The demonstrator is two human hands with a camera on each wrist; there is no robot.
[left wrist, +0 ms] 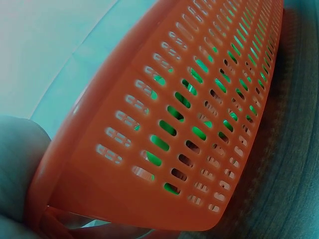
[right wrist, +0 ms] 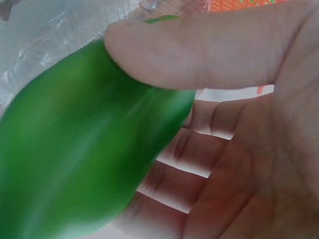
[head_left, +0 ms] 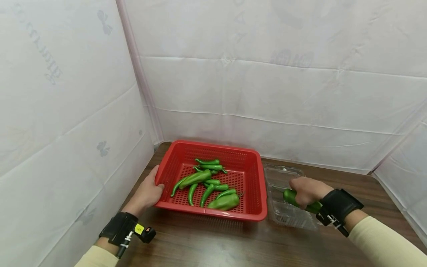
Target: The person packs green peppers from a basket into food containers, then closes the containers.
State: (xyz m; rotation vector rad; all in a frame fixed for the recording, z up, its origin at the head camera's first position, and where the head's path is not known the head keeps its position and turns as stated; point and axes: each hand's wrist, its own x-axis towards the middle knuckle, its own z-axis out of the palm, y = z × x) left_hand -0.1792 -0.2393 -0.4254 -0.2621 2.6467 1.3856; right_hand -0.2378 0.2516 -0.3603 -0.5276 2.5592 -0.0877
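My left hand (head_left: 148, 191) grips the left rim of a red perforated plastic basket (head_left: 213, 213), thumb over the edge. Inside the basket lie several green peppers (head_left: 197, 178), some long and thin, others thicker. Over a clear plastic container (head_left: 275, 204) on the right, my right hand (head_left: 305, 189) holds a large green pepper (head_left: 291, 197). In the right wrist view the thumb presses on the pepper (right wrist: 84, 144) and the fingers curl behind it. The left wrist view shows the basket's slotted side (left wrist: 149, 99), with green showing through the holes.
Basket and container stand side by side on a dark wood-grain table (head_left: 200, 241). White sheeting (head_left: 267, 92) rises close behind the table and along its left and right sides.
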